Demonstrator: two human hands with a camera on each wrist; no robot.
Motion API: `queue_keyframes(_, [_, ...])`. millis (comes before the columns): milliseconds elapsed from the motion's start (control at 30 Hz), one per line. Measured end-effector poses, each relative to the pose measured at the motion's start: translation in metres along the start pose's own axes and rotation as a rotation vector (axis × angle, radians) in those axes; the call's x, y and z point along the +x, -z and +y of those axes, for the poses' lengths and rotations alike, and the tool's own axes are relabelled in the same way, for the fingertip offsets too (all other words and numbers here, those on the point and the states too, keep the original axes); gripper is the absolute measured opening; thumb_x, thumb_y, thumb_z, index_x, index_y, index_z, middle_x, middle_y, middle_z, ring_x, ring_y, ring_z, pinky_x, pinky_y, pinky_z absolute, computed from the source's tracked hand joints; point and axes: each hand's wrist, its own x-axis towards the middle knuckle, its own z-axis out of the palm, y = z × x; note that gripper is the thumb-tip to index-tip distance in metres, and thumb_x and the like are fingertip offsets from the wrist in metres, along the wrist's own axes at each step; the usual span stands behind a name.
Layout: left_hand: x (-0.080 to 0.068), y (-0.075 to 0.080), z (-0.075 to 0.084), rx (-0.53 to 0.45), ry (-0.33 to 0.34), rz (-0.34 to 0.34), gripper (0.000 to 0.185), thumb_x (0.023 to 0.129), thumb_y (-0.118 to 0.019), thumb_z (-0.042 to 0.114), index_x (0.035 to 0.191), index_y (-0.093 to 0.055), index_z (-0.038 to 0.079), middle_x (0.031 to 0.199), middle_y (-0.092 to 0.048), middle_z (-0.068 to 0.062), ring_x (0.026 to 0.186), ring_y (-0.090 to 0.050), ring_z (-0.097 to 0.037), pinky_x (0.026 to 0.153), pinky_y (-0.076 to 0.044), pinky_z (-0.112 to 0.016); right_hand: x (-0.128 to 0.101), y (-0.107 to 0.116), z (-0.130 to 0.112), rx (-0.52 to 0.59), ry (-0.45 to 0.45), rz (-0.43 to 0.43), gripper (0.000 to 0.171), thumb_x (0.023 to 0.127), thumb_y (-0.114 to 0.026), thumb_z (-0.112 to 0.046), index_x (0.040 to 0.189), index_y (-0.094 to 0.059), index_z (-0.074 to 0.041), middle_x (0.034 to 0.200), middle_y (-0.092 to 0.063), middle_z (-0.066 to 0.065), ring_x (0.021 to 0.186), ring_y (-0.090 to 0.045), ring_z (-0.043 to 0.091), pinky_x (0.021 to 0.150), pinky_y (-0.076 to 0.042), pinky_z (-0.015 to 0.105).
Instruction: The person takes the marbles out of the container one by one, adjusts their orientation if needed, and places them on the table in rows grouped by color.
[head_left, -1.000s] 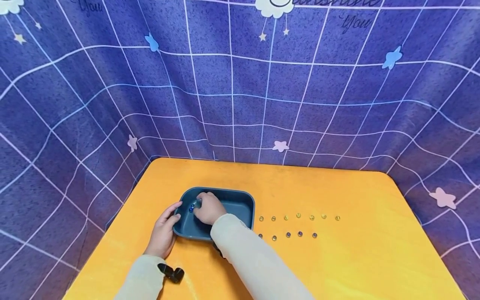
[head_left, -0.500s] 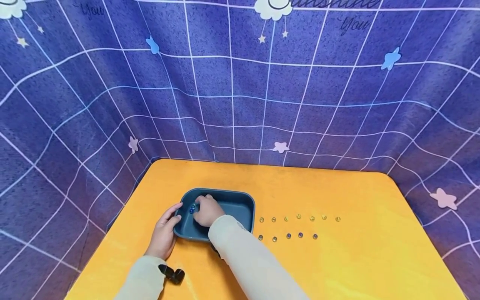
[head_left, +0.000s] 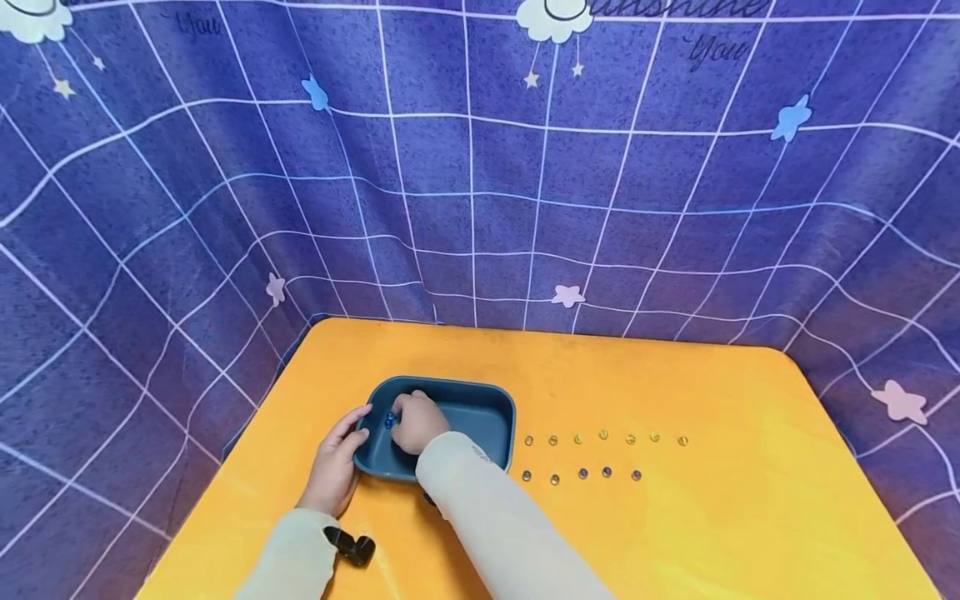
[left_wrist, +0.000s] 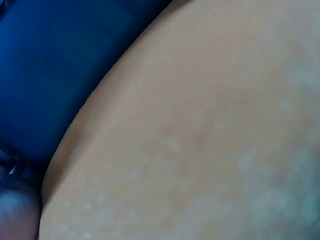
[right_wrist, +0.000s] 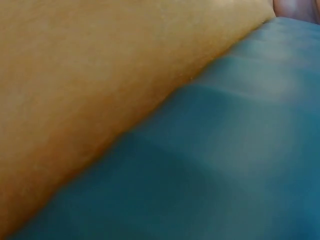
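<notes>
Where the blue gridded cloth (head_left: 480,183) with its stars and clouds hangs behind and to both sides, the orange tabletop (head_left: 720,533) fills the lower part of the head view, its far edge against the cloth and its far corners rounded.

On the left half of the tabletop, nearer the far edge than the near one, sits a dark blue tray (head_left: 480,417). It is a rounded rectangle whose long axis runs left to right, parallel to the far edge, with its open side up.

The left hand (head_left: 335,467) lies on the tabletop against the tray's left short wall, thumb and forefinger curved round the near left corner, so its grip is clamped on the tray. The left wrist view shows only blurred orange tabletop and a dark blue wall.

The right hand (head_left: 417,423) reaches over the near wall into the left end of the tray, knuckles up and fingers curled downward. Its grip looks closed, but I cannot tell whether it is pinching anything. The right wrist view shows only the tray's inner surface meeting a blurred tan surface.

A small black object (head_left: 351,546) lies near the tabletop's near edge, by the left sleeve.

Just left of the right hand's fingers, inside the tray, lie a few blue beads (head_left: 389,420).

To the right of the tray, two rows of beads run left to right: a far row of seven yellowish beads (head_left: 603,435) and a near row of five beads (head_left: 582,473), mixed blue and yellowish.
</notes>
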Motion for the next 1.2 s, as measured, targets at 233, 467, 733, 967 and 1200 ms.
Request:
queue_keyframes(233, [0.0, -0.002, 0.0, 0.011, 0.009, 0.01, 0.046, 0.11, -0.046, 0.01, 0.155, -0.043, 0.004, 0.166, -0.025, -0.005, 0.151, -0.026, -0.023, 0.108, -0.043, -0.023, -0.001, 0.001, -0.004, -0.049, 0.011, -0.006, 0.025, 0.096, -0.075, -0.028, 0.12, -0.072, -0.022, 0.105, -0.059, -0.005, 0.086, -0.059, 0.008, 0.09, -0.054, 0.026])
queue_keyframes(467, [0.0, -0.002, 0.001, 0.014, 0.002, 0.007, 0.045, 0.11, -0.044, 0.008, 0.155, -0.042, 0.003, 0.165, -0.027, -0.007, 0.151, -0.027, -0.024, 0.109, -0.041, -0.023, 0.0, -0.002, -0.009, -0.071, 0.015, 0.008, 0.024, 0.095, -0.077, -0.03, 0.117, -0.073, -0.023, 0.103, -0.06, -0.004, 0.087, -0.059, 0.009, 0.087, -0.055, 0.026])
queue_keyframes(733, [0.0, -0.001, 0.0, 0.018, 0.017, 0.017, 0.045, 0.11, -0.045, 0.008, 0.155, -0.043, 0.005, 0.165, -0.027, -0.005, 0.15, -0.027, -0.022, 0.109, -0.041, -0.021, 0.004, -0.005, -0.012, -0.104, 0.031, 0.022, 0.006, 0.095, -0.076, -0.024, 0.101, -0.074, -0.023, 0.092, -0.058, -0.006, 0.081, -0.055, 0.009, 0.08, -0.054, 0.025])
queue_keyframes(967, [-0.001, -0.002, 0.0, 0.028, 0.015, 0.026, 0.045, 0.11, -0.046, 0.009, 0.155, -0.043, 0.004, 0.165, -0.027, -0.005, 0.15, -0.027, -0.02, 0.11, -0.04, -0.021, 0.004, -0.004, -0.011, -0.129, 0.052, 0.019, 0.02, 0.094, -0.074, -0.014, 0.078, -0.064, -0.022, 0.079, -0.051, -0.006, 0.072, -0.049, 0.01, 0.068, -0.047, 0.023])
queue_keyframes(1200, [-0.001, -0.004, 0.002, 0.031, 0.018, 0.035, 0.046, 0.11, -0.047, 0.01, 0.155, -0.043, 0.003, 0.164, -0.028, -0.006, 0.149, -0.029, -0.019, 0.11, -0.039, -0.02, 0.001, 0.001, -0.013, -0.125, 0.046, -0.007, 0.022, 0.095, -0.072, -0.015, 0.076, -0.063, -0.02, 0.074, -0.053, -0.006, 0.069, -0.05, 0.011, 0.066, -0.046, 0.023])
